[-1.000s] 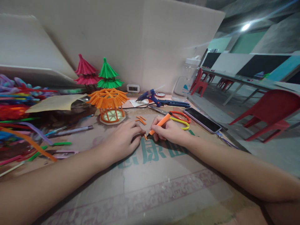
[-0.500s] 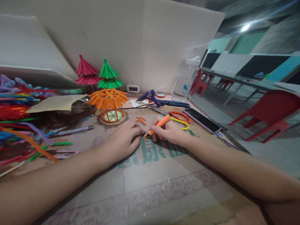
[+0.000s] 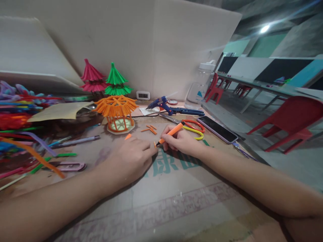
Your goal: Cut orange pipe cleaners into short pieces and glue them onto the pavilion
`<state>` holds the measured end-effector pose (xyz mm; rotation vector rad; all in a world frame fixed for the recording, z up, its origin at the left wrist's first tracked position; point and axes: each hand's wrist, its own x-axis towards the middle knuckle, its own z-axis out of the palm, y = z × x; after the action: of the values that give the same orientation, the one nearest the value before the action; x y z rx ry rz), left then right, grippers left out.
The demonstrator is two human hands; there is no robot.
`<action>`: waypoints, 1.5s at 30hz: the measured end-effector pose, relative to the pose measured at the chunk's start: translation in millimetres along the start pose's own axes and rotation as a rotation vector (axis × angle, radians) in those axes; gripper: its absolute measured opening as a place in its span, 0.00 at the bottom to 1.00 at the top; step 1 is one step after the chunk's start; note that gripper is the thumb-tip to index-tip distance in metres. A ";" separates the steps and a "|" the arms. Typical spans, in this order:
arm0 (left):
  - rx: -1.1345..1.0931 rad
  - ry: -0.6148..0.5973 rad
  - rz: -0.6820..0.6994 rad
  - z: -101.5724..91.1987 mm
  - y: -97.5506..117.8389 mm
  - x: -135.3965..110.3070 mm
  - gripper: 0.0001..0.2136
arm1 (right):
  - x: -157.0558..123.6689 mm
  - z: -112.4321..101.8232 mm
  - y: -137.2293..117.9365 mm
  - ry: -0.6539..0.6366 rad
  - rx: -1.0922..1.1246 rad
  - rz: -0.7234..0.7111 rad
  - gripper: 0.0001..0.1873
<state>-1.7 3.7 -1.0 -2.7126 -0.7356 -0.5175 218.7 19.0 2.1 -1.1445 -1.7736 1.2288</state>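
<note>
The right hand (image 3: 180, 141) grips an orange craft knife (image 3: 171, 132), blade tip on a small orange straw piece (image 3: 154, 144) that the left hand (image 3: 131, 158) pins to the bench (image 3: 176, 198), so a slipping blade could nick those nearby fingertips.

Centre: orange pavilion model (image 3: 116, 112), with pink tree (image 3: 92, 76) and green tree (image 3: 115, 80) behind it.
Left edge: heap of coloured pipe cleaners (image 3: 17, 114).
Right of centre: blue glue gun (image 3: 161, 103), phone (image 3: 217, 129), red chair (image 3: 294, 122).
</note>
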 end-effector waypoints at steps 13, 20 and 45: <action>-0.025 0.028 0.022 4.7 0.2 1.7 0.11 | 3.8 0.2 4.3 0.009 -0.009 -0.033 0.10; -0.026 0.037 0.014 5.4 0.4 1.0 0.11 | 5.9 3.2 5.1 0.052 -0.005 -0.030 0.08; -0.062 -0.012 -0.018 4.9 -0.4 0.1 0.10 | 5.4 1.0 1.3 0.013 0.003 0.007 0.08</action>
<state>-0.5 5.8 -5.3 -2.7706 -0.7601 -0.5375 216.1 23.9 0.8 -1.1554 -1.7588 1.2252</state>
